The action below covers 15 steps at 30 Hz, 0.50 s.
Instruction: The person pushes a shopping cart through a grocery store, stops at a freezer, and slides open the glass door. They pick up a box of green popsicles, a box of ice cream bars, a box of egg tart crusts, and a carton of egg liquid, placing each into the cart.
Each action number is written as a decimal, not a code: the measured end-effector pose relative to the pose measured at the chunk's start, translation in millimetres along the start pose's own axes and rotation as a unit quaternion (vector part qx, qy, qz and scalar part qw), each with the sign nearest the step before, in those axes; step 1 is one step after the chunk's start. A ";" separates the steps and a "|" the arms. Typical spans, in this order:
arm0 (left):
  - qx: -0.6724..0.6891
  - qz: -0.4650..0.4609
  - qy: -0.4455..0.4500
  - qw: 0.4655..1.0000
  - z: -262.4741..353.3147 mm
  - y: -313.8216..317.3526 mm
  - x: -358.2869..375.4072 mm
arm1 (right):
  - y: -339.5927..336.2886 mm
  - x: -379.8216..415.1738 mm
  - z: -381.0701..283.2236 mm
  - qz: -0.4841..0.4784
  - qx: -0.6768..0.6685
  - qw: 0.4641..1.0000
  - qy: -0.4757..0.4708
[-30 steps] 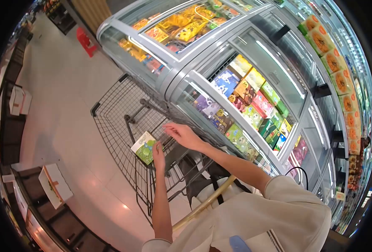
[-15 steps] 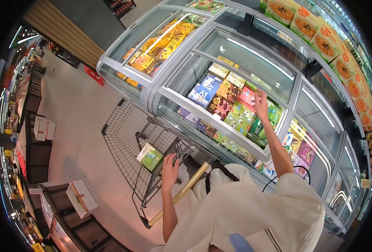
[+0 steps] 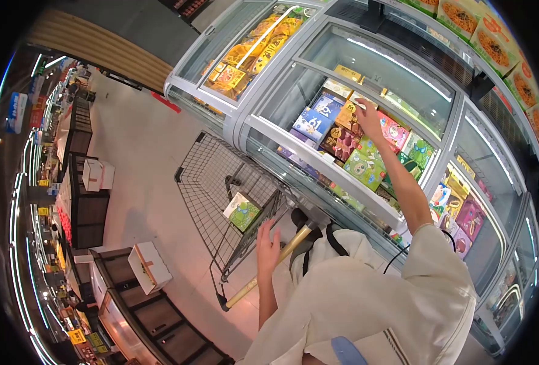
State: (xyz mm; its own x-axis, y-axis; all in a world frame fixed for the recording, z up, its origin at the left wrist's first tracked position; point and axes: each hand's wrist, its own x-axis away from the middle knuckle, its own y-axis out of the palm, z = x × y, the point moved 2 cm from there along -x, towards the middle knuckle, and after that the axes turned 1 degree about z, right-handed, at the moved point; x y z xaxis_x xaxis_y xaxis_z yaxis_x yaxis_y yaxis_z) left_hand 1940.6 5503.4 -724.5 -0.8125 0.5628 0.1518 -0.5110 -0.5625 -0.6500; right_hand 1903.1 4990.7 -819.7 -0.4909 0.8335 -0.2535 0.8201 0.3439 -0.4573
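Note:
My right hand [image 3: 368,117] reaches into the chest freezer [image 3: 263,131], over a brown and gold box [image 3: 348,115]; its fingertips are at the box's upper part, and whether they grip it is unclear. Blue boxes [image 3: 312,124] lie to the left, a pink box [image 3: 393,131] to the right, and green boxes [image 3: 365,168] nearer the front edge. My left hand [image 3: 268,244] hangs above the cart handle [image 3: 269,267], fingers apart and holding nothing. One green and white box [image 3: 243,211] lies in the wire shopping cart [image 3: 205,176].
Another freezer section [image 3: 257,48] with yellow bags adjoins on the left, and one with colourful boxes [image 3: 464,213] on the right. Noodle packages [image 3: 494,45] line the shelf above. Dark display stands [image 3: 90,213] with white boxes [image 3: 149,266] stand at the left.
My right hand has moved left, from the pink box to the brown and gold box. The view has shifted, so the cart and freezer appear further right.

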 end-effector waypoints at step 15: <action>0.091 -0.035 0.009 0.995 75.4 23.0 -18.4 | 121.1 130.4 86.4 -0.252 -0.113 0.926 0.257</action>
State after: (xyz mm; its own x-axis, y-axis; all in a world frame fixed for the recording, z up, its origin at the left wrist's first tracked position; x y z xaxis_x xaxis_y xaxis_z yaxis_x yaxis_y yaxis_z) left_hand 1922.6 5434.4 -686.1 -0.7682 0.6151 0.1777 -0.6105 -0.6202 -0.4926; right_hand 1913.0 5103.7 -981.8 -0.6704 0.6182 0.4103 0.5940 0.7786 -0.2024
